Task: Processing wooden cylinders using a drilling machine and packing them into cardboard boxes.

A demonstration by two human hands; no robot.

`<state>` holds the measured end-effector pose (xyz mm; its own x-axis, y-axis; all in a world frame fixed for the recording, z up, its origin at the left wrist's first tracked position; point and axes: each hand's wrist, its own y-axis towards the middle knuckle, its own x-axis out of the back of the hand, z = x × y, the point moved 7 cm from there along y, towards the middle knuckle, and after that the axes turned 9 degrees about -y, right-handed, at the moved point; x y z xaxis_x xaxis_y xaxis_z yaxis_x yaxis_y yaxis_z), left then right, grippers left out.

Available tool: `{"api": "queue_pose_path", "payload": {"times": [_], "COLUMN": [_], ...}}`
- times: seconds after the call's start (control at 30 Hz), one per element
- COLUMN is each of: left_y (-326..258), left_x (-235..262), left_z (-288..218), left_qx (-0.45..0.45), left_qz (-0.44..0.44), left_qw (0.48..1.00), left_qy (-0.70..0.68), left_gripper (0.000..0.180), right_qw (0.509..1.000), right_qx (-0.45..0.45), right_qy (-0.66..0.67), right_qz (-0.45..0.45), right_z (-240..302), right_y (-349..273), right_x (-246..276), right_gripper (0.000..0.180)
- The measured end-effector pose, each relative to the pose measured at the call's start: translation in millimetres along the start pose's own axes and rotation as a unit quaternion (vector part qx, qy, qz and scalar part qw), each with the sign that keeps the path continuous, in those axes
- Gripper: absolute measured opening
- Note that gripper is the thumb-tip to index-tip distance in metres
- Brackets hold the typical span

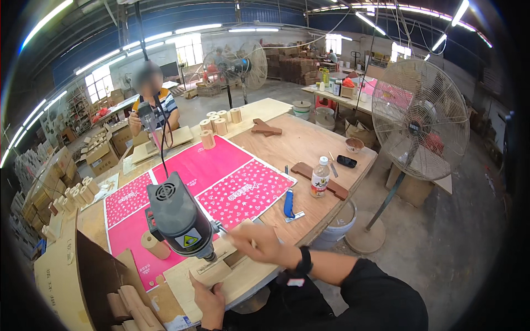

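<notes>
A small dark-grey bench drill press (179, 215) stands on the table in front of me, its chuck (210, 256) pointing down. Below the chuck, a pale wooden block (214, 272) lies on a light board (179, 278). My left hand (208, 300) grips this block from the near side, thumb and fingers on either side of it. At the drill press's right side, my right hand (258, 244) is closed around the feed lever (222, 227). The chuck hides whether the bit touches the wood.
Left of the drill lies a wooden cylinder (155, 244) on a pink printed sheet (221, 160). A cardboard box (61, 276) holds brown wood pieces (135, 309). A blue utility knife (289, 204) and a bottle (319, 177) are right. A fan (419, 118) stands beyond; a co-worker (152, 105) works opposite.
</notes>
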<state>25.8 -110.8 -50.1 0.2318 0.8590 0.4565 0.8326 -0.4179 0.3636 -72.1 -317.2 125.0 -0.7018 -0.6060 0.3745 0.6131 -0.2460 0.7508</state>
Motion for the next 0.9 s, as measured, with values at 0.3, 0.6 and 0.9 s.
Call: {"api": "queue_pose_path", "payload": {"times": [0.3, 0.6, 0.9], "left_y": [6, 5, 10], "left_x": [-36, -36, -26], "left_z": [-15, -15, -31], "left_qx": [0.057, 0.049, 0.003], "left_qz": [0.005, 0.003, 0.027], "left_qw": [0.998, 0.999, 0.999], "left_qy": [0.038, 0.023, 0.042], "left_gripper": [0.098, 0.096, 0.091], "right_qw": [0.987, 0.992, 0.98], "right_qx": [-0.146, 0.118, 0.154], "right_qy": [0.049, -0.051, -0.126], "right_qz": [0.044, -0.02, -0.013], "right_z": [-31, -30, 6], "right_y": [95, -53, 17], "right_x": [-22, -12, 5], "right_gripper": [0.025, 0.02, 0.017]}}
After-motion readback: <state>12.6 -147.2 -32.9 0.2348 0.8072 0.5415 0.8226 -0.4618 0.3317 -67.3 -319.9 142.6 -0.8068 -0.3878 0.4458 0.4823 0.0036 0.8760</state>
